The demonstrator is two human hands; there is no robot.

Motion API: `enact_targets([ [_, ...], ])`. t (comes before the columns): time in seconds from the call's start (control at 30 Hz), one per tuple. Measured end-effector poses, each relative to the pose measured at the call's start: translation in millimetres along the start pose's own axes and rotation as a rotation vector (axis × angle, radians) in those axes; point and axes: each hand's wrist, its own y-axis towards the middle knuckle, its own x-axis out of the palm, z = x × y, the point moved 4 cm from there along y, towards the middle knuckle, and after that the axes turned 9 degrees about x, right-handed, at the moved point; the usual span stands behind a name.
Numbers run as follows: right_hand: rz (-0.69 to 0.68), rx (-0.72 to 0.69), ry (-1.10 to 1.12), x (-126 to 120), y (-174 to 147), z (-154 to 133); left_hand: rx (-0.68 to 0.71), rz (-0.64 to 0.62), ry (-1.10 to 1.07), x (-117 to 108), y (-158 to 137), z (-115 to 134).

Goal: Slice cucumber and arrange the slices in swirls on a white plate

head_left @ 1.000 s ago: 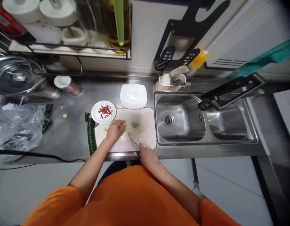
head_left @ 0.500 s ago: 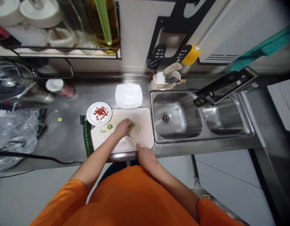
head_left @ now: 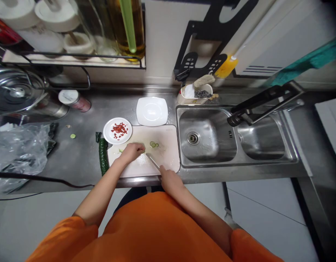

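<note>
1. Left hand [head_left: 133, 151] is low over the cutting board [head_left: 169, 158], fingers bent and drawn close together; their undersides are hidden, so I cannot tell whether they pinch anything.
2. Right hand [head_left: 171, 180], at the board's near edge, is closed around the handle of a knife [head_left: 154, 162]. The blade slants away and to the left, its tip just beside the left fingertips.
3. Thin cucumber slices [head_left: 154, 145] lie together on the board, to the right of the left hand and beyond the knife tip.
4. Near the board's left side is a small pale-green scrap [head_left: 120, 150].
5. Along that side, a long dark-green cucumber [head_left: 103, 154] lies on the steel countertop [head_left: 83, 160].
6. At the board's far left corner, a round white plate [head_left: 107, 134] bears chopped red pieces [head_left: 119, 130].
7. Just beyond the far edge sits a squarish white plate [head_left: 152, 109]; a double-bowl sink [head_left: 211, 142] is to the right.
</note>
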Motion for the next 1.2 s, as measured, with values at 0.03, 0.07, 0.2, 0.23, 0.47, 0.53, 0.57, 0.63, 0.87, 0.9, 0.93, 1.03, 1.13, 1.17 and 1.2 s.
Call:
enact_targets([
  [0.03,0.005,0.004,-0.001,0,1,0,0.032,-0.009,0.011,1,-1,0],
  [0.07,0.01,0.009,-0.001,0,2,-1,0.058,0.001,0.026,2,-2,0],
  [0.2,0.014,0.017,-0.005,-2,4,-2,0.039,0.18,0.118,9,-11,-4],
  [0.23,0.012,0.018,-0.007,-2,5,-2,0.008,0.233,0.144,11,-16,-5],
  [0.47,0.017,0.016,-0.021,-5,6,-5,-0.216,0.399,0.237,33,-44,-11],
  [0.53,0.02,0.021,-0.025,-5,7,-6,-0.217,0.418,0.228,36,-42,-12],
  [0.57,0.024,0.023,-0.027,-5,7,-7,-0.211,0.427,0.218,38,-40,-12],
  [0.63,0.037,0.023,-0.033,-6,7,-10,-0.195,0.439,0.194,39,-37,-14],
  [0.87,0.06,-0.011,-0.033,-9,6,-23,-0.182,0.438,0.122,40,-34,-17],
  [0.9,0.062,-0.011,-0.032,-9,7,-25,-0.188,0.44,0.116,40,-34,-18],
  [0.93,0.063,-0.009,-0.033,-9,7,-26,-0.194,0.442,0.11,40,-34,-18],
  [1.03,0.065,-0.002,-0.037,-7,10,-27,-0.21,0.445,0.099,40,-34,-18],
  [1.13,0.067,0.007,-0.036,-5,12,-27,-0.222,0.442,0.096,40,-34,-18],
  [1.17,0.061,0.008,-0.036,-5,12,-27,-0.224,0.441,0.097,39,-34,-18],
  [1.2,0.057,0.008,-0.036,-5,12,-27,-0.227,0.443,0.098,39,-34,-18],
])
